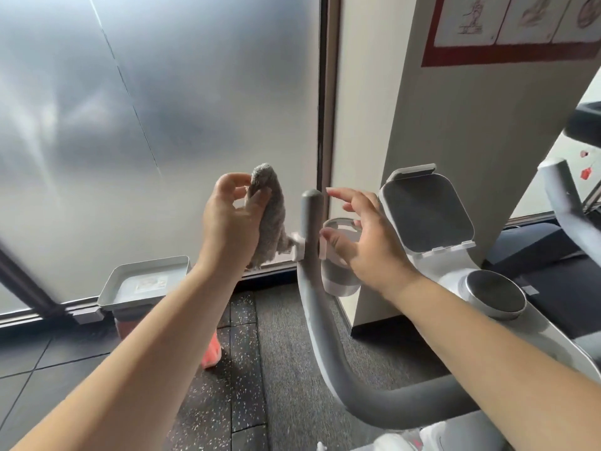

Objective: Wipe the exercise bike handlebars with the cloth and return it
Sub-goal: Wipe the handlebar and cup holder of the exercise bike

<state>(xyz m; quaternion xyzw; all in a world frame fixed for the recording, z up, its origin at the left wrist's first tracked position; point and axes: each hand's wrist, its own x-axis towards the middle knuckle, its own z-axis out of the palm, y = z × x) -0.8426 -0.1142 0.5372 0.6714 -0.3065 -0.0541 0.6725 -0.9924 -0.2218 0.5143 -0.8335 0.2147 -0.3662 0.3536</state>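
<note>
Head view, going from my left: a grey tray point(113, 281) sits low by the frosted glass wall point(162, 92), well apart from the bike. I see the left hand point(232, 219) raised, fingers and thumb pinched round the grey cloth point(270, 216), which hangs bunched from the grip, its lower end near a white clamp point(297, 247) on the handlebar point(310, 236). That grey bar rises upright between both hands; the cloth is just beside it, and I cannot tell if they touch. On its other side the right hand point(364, 236) hovers with fingers spread and relaxed, gripping nothing, in front of a cup holder point(341, 281). Further right stands the white console tray point(426, 213), then a round knob point(496, 294).
</note>
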